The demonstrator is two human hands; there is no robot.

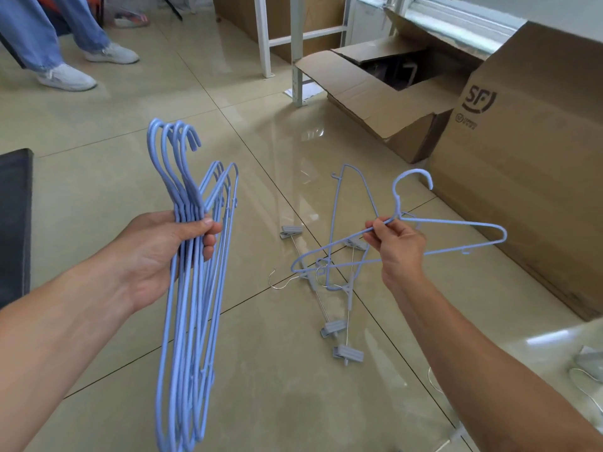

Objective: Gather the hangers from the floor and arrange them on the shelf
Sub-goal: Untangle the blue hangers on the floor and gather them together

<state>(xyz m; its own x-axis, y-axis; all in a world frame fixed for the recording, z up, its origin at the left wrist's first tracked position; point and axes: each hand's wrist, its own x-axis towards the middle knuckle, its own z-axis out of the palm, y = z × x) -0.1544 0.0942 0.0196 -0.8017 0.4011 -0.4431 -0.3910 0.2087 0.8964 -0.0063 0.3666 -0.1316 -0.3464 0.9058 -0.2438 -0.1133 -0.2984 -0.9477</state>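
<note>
My left hand (163,252) grips a bunch of several light-blue hangers (187,321) by their necks, hooks pointing up. My right hand (396,247) pinches the shoulder of a single blue hanger (456,238), held just above the floor with its hook up. Beneath it, another blue hanger (337,207) lies on the beige tiles, crossed over two metal clip hangers with grey clips (332,329).
A large cardboard box (538,164) stands at the right, an open box (375,93) behind it. White metal frame legs (266,37) rise at the back. A person's legs in jeans and white shoes (67,76) stand far left. Another clip hanger (587,363) lies at the lower right.
</note>
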